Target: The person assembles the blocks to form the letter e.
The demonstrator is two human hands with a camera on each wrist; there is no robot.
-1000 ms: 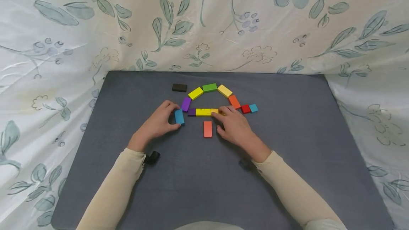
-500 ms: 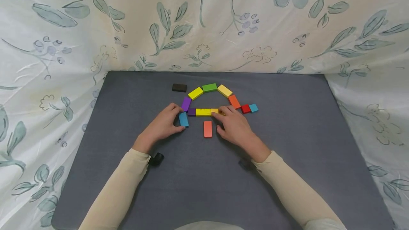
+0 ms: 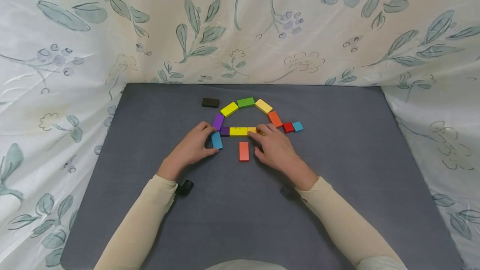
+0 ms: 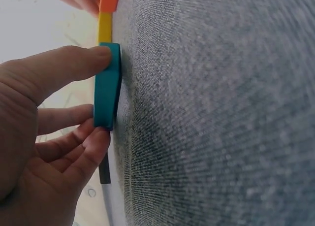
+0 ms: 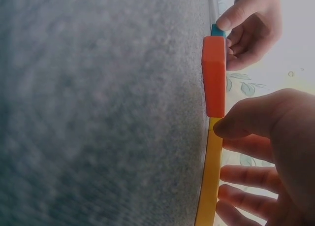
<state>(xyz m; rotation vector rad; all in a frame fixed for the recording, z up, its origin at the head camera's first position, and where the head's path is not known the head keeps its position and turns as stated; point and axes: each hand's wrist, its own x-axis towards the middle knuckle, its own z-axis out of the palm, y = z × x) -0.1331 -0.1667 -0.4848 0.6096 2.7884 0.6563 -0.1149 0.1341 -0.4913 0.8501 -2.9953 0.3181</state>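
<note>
My left hand [image 3: 189, 149] holds a blue block [image 3: 216, 141] flat on the table, thumb at its near end and fingertips at its far end. In the left wrist view, the thumb and a fingertip grip that blue block [image 4: 106, 95] at its two ends. It lies just below a purple block [image 3: 218, 122] and beside a dark purple one [image 3: 225, 131]. My right hand [image 3: 275, 149] touches a yellow-orange block [image 3: 251, 131] with its fingers fairly straight, partly covering it. To its left sits a yellow block [image 3: 238, 132] in the same row. A coral block [image 3: 243, 152] stands apart, nearer me.
Beyond the row, yellow [image 3: 229, 109], green [image 3: 246, 103], pale yellow [image 3: 264, 106] and orange [image 3: 275, 119] blocks form an arch. Red [image 3: 288, 128] and small blue [image 3: 298, 126] blocks lie at right. A black block [image 3: 211, 103] lies at the far left on the grey table [image 3: 337, 157].
My left hand has slid the blue block rightward and slightly nearer me, up against the bottom of the purple block. The right hand has stayed in place.
</note>
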